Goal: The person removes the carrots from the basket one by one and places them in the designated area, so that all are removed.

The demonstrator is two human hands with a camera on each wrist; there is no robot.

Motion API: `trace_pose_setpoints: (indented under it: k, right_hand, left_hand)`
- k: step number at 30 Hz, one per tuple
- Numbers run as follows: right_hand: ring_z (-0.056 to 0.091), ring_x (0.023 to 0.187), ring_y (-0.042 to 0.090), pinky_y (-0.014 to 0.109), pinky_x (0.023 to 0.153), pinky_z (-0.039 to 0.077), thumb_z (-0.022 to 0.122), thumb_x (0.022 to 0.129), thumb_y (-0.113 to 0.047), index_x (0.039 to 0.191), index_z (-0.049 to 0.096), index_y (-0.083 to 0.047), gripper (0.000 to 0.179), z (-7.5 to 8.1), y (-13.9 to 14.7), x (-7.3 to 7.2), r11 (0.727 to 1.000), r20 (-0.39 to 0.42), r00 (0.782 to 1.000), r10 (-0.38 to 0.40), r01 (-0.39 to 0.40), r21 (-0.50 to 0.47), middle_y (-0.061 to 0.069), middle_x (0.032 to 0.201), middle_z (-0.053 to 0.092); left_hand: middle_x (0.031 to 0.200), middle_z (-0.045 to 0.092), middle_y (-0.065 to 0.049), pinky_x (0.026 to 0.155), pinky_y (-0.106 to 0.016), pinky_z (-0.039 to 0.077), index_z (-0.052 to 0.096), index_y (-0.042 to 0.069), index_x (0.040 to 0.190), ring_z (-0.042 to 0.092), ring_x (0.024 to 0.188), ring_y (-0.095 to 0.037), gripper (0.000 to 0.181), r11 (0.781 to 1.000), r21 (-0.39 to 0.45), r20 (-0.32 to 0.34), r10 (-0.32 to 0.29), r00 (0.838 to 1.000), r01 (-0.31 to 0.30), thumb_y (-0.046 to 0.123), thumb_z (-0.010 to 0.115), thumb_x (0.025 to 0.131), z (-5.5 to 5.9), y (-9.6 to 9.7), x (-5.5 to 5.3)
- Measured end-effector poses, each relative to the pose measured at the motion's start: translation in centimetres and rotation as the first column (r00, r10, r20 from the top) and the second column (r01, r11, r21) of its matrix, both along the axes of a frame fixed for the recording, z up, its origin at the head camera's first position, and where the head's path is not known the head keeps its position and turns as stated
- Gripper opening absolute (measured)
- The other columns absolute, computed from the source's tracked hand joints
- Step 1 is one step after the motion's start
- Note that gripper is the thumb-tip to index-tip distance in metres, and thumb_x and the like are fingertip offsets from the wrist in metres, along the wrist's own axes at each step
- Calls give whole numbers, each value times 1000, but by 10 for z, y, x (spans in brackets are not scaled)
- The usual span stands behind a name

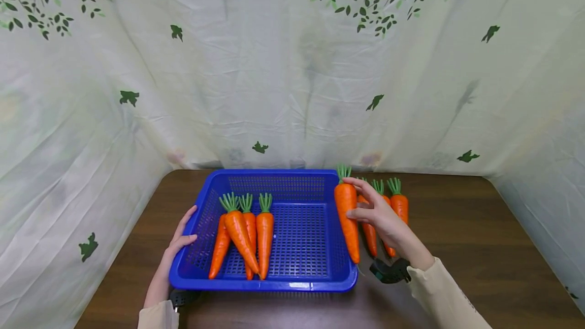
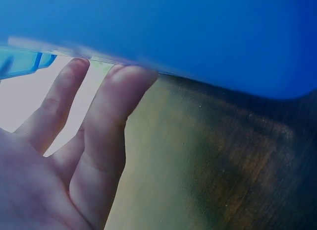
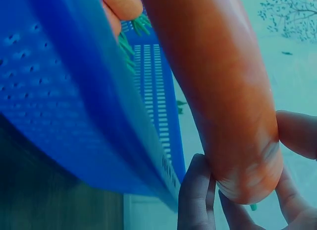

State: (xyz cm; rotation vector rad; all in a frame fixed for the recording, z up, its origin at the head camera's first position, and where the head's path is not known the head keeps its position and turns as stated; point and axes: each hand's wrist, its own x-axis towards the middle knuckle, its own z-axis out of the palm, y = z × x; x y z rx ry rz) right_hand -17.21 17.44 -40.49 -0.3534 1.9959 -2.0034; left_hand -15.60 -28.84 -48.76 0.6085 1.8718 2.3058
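My right hand [image 1: 381, 217] holds an orange carrot [image 1: 346, 217] with a green top over the right rim of the blue plastic basket [image 1: 301, 286]. Seen in the right wrist view, the fingers and thumb grip this carrot [image 3: 223, 91] near its top end, beside the basket wall [image 3: 54, 91]. My left hand [image 1: 175, 248] is at the basket's left side. Its fingers [image 2: 106, 121] extend with their tips at the blue edge [image 2: 163, 36] in the left wrist view. Several carrots [image 1: 242, 237] lie in the left part of the basket, tops pointing away from me.
More carrots [image 1: 399, 207] lie on the brown wooden table [image 1: 457, 237] right of the basket, partly hidden behind my right hand. A pale cloth curtain [image 1: 283, 75] with leaf prints hangs behind the table and along its sides.
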Motion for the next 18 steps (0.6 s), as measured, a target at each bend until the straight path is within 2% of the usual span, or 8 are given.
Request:
trace_pose_setpoints:
  k: [3, 6, 12, 18]
  right_hand:
    - [51, 109, 34, 43, 83, 48, 62, 87, -3, 146, 32, -14, 67, 0, 5, 1, 1000, 0, 1000, -10, 10, 2, 13, 151, 21]
    - [53, 106, 34, 39, 81, 50, 60, 88, -1, 147, 29, -10, 68, 0, 10, 1, 1000, -4, 1000, -10, 10, 0, 17, 150, 21]
    - [55, 99, 31, 37, 76, 51, 59, 90, -1, 148, 28, -12, 67, -3, 20, 3, 1000, 10, 1000, -27, 27, 10, 17, 149, 20]
    - [53, 103, 31, 41, 83, 48, 59, 90, -4, 148, 29, -14, 66, -5, 31, 7, 996, 16, 998, -67, 66, 56, 16, 150, 18]
  left_hand:
    - [140, 35, 8, 96, -19, 37, 17, 22, 154, 42, 123, -4, 64, 1000, 3, 9, -7, 1000, 7, -3, 22, 95, 0, 0, 1]
    - [140, 35, 8, 96, -20, 37, 16, 22, 154, 42, 123, -4, 65, 1000, 10, 6, -18, 1000, 18, -3, 21, 95, 1, 0, 0]
    - [140, 36, 8, 97, -20, 37, 17, 22, 154, 42, 124, -5, 65, 999, 30, -5, -30, 1000, 30, -5, 20, 94, 0, 0, -1]
    - [140, 34, 8, 97, -20, 37, 16, 21, 154, 42, 124, -5, 65, 999, 24, 10, -24, 1000, 23, -4, 20, 95, 0, 0, 0]
